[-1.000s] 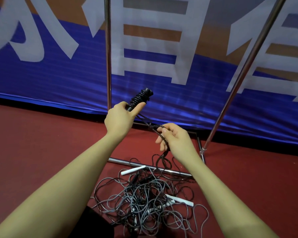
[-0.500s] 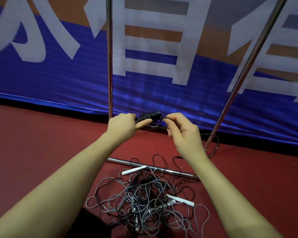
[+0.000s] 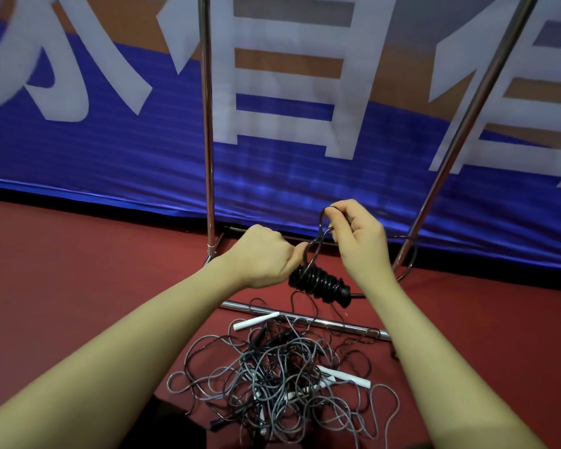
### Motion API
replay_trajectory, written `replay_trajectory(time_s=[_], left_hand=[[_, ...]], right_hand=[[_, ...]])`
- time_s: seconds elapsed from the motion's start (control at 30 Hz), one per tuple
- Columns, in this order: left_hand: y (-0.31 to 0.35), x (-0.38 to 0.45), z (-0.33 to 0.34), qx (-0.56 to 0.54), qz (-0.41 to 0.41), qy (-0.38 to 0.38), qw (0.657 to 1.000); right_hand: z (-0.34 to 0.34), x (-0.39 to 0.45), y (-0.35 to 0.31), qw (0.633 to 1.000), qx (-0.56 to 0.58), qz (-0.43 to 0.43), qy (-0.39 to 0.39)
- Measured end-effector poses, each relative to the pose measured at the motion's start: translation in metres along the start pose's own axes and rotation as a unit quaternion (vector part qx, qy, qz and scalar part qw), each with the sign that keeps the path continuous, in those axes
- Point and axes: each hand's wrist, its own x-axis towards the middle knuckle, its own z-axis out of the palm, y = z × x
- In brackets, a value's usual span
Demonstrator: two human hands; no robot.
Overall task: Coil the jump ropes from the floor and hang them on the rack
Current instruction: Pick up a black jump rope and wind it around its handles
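Both hands, left hand [image 3: 266,256] and right hand [image 3: 358,236], pinch one black rope [image 3: 319,236]; three white handles [image 3: 256,320] below.

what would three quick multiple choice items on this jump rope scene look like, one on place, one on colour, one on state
1. Where does the tangled pile of ropes lie?
A. on the red floor, near the rack's base bar
B. hung on the rack's top
C. in a basket

2. What colour is the ribbed handle held up by the hands?
A. white
B. black
C. yellow

3. What is the right hand doing?
A. resting flat on the floor
B. hanging idle
C. pinching a loop of black cord

Answers: 1 A, the pile spreads over the floor just this side of the base bar. 2 B, the handle is black, beside the left hand that grips it. 3 C, its fingers pinch the cord above the handle.
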Motion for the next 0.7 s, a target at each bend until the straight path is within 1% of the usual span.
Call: replay_trajectory(time_s=[0.07,0.17,0.27,0.4,0.47,0.5,0.53,0.6,0.63,0.7], left_hand=[[-0.002,-0.004,-0.005,-0.027,0.004,0.044,0.999],[0.001,-0.007,-0.011,-0.081,0.021,0.081,0.993],[0.005,-0.004,-0.017,-0.125,0.015,0.103,0.987],[0.009,0.000,-0.031,-0.152,-0.003,0.140,0.978],[0.008,0.001,-0.039,-0.194,-0.035,0.156,0.968],[0.007,0.002,-0.041,-0.232,-0.071,0.162,0.956],[0.009,0.003,-0.042,-0.285,-0.116,0.171,0.936],[0.012,0.008,-0.041,-0.379,-0.216,0.206,0.876],[0.013,0.012,-0.041,-0.396,-0.270,0.226,0.848],[0.009,0.019,-0.039,-0.395,-0.378,0.241,0.802]], right_hand=[[0.001,0.002,0.001,0.998,0.037,0.050,-0.004],[0.003,0.006,0.003,0.992,0.086,0.096,-0.012],[0.006,0.008,0.005,0.986,0.118,0.120,-0.017],[0.010,0.008,0.011,0.977,0.146,0.155,-0.026],[0.010,0.006,0.017,0.974,0.164,0.155,-0.037],[0.011,0.006,0.018,0.974,0.161,0.153,-0.041],[0.013,0.005,0.020,0.974,0.157,0.158,-0.037],[0.017,0.004,0.018,0.967,0.165,0.191,-0.032],[0.021,0.003,0.016,0.962,0.173,0.204,-0.044],[0.027,-0.002,0.014,0.956,0.193,0.199,-0.091]])
